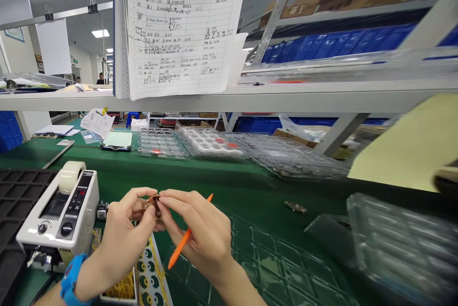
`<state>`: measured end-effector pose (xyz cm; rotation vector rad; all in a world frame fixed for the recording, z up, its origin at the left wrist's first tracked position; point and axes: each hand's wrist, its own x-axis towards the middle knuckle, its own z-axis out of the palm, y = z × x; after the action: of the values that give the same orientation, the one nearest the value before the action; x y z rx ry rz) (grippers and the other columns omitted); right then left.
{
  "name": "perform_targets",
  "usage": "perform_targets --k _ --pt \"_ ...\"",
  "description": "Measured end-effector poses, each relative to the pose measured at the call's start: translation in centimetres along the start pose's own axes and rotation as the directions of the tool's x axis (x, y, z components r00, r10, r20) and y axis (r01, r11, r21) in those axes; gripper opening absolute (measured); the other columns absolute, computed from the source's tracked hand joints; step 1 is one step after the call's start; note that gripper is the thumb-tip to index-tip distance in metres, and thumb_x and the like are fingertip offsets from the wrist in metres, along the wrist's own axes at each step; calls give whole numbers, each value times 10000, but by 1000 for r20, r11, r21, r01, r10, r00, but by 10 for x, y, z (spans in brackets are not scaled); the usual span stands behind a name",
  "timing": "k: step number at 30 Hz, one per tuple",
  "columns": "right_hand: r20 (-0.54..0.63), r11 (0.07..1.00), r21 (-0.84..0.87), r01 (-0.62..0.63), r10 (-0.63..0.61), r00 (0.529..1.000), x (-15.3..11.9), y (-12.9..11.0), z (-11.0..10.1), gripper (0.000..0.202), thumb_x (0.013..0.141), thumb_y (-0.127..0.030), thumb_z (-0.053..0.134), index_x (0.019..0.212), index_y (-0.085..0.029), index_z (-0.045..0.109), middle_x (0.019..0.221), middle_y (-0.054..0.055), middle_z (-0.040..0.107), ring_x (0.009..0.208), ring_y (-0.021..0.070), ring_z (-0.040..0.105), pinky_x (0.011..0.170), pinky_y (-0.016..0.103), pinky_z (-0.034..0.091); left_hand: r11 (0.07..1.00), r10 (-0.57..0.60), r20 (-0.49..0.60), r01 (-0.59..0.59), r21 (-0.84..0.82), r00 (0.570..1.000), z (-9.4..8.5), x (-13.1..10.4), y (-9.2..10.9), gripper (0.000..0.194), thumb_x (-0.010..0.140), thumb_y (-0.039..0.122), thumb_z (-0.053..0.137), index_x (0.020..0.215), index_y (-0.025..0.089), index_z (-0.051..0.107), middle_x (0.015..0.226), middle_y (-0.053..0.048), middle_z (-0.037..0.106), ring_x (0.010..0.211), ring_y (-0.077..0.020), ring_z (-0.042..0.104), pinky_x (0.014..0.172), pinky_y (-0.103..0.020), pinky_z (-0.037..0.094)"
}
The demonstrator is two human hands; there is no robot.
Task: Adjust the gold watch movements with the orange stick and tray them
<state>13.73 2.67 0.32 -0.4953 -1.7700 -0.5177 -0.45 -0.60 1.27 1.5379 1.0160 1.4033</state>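
In front of me, my left hand (130,229) pinches a small copper-coloured metal part (154,203), rounded and hollow-looking, its exact kind partly hidden by fingers. My right hand (202,229) grips the same part from the other side with its fingertips. An orange pointed stick (182,247), like a plastic pry tool, is tucked slantwise between the right hand's fingers. Below the hands lies a sheet with yellow-edged cutouts (152,268), beside a small white box (134,296) of yellow pieces. A clear compartment tray (272,258) lies to the right under my right forearm.
A white tape dispenser (77,215) stands left, beside a black gridded tray (17,201). A small dark metal piece (295,207) lies on the green mat (250,196). Stacked clear trays (404,244) sit right; more trays (161,141) line the back under a shelf (286,98) holding a handwritten notebook (179,34).
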Motion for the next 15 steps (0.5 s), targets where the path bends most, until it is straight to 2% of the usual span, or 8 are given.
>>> perform_targets --k 10,15 --pt "22 983 -111 145 -144 989 -2 1 -2 100 866 -38 607 939 -104 619 798 136 737 620 189 632 520 304 479 990 90 -22 -87 110 996 2 -3 -3 187 862 172 530 1005 174 650 750 -13 742 667 -157 724 652 -234 614" --pt "22 977 -136 161 -160 987 -2 1 -2 87 873 -42 603 943 -91 623 797 142 741 610 191 624 508 315 473 977 120 -28 -113 181 992 3 -3 -5 197 867 179 522 1017 174 650 792 -35 749 686 -178 729 662 -261 612"
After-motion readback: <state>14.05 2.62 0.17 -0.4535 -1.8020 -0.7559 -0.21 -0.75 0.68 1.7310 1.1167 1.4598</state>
